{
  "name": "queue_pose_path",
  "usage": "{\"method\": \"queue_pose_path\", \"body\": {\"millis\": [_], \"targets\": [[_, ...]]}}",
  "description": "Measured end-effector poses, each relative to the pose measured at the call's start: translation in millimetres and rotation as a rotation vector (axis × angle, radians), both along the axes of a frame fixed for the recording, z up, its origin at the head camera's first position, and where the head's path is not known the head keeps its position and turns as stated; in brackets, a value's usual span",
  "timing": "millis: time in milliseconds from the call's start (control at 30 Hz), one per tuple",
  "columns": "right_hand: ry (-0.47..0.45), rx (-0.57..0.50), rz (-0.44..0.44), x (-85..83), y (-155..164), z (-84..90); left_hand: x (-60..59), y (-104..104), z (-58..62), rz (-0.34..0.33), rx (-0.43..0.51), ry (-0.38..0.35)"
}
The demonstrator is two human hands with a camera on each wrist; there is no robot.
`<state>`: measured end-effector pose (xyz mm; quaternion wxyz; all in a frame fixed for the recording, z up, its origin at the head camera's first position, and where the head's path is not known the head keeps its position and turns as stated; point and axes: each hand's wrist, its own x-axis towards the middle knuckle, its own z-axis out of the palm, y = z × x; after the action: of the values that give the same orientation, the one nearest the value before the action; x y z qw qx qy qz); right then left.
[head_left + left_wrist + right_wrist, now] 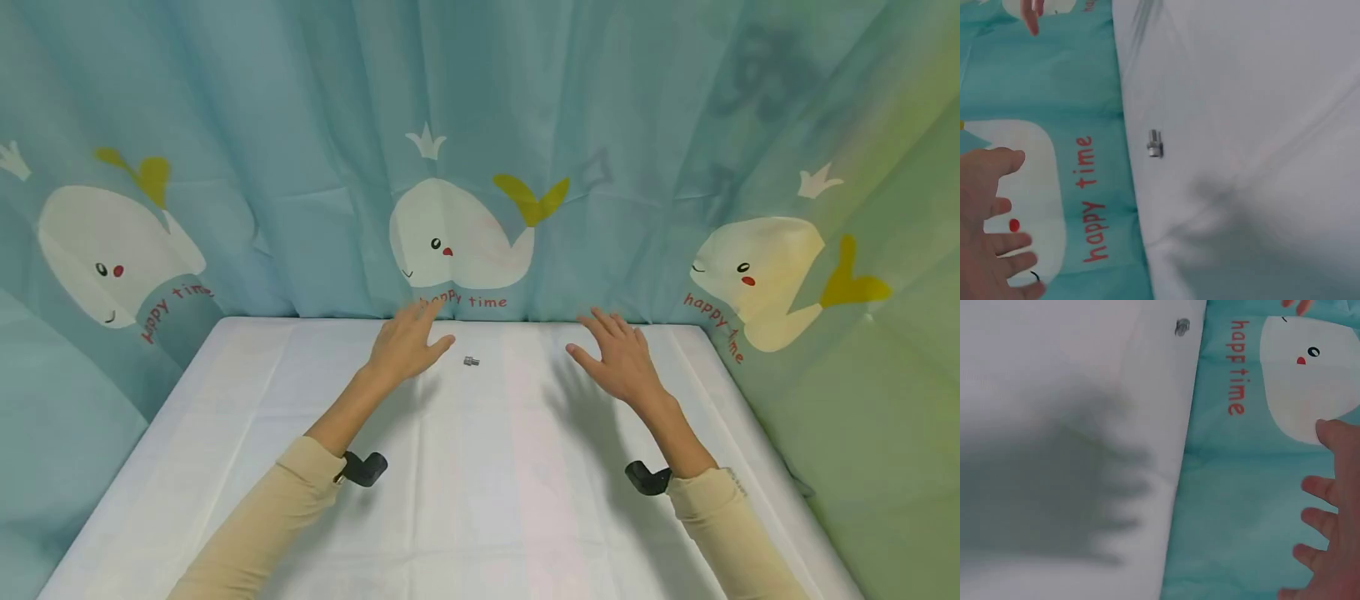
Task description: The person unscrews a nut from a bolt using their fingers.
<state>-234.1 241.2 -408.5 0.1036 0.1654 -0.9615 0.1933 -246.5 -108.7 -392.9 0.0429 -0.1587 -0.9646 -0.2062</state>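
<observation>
A small grey metal fitting (471, 361), with a wider ribbed end and a narrower stem, lies on the white-covered table near its far edge. My left hand (405, 343) hovers just to the left of it, fingers spread and holding nothing. On the other side, farther from the fitting, my right hand (617, 357) is also raised over the table with its fingers apart and nothing in them. In the left wrist view the metal fitting (1154, 144) lies well apart from the left hand (994, 231). The right wrist view shows the right hand (1332, 512) at its right edge.
The white table cover (480, 500) has faint pastel stripes and creases. A blue-green curtain (315, 233) printed with whales and "happy time" hangs along the back and sides. Black wrist mounts (365, 469) show beside both sleeves. Hand shadows fall on the cover.
</observation>
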Motion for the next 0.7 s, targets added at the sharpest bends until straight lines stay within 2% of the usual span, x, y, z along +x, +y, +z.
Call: {"method": "queue_pose_path", "body": {"millis": [100,267,500,700], "targets": [[-0.027,-0.082,0.042,0.7,-5,-5.2,0.4,0,-5.9,-0.013,0.087,-0.036],[-0.09,-0.164,0.075,0.5,-17,-14.0,0.6,1,-21.2,-0.055,0.169,-0.06],[-0.079,-0.282,0.098,-4.3,-36,-24.5,0.0,4,-43.4,-0.152,0.308,-0.072],[-0.123,-0.361,0.108,-9.7,-53,-34.8,-3.2,7,-56.6,-0.161,0.385,-0.089]]}}
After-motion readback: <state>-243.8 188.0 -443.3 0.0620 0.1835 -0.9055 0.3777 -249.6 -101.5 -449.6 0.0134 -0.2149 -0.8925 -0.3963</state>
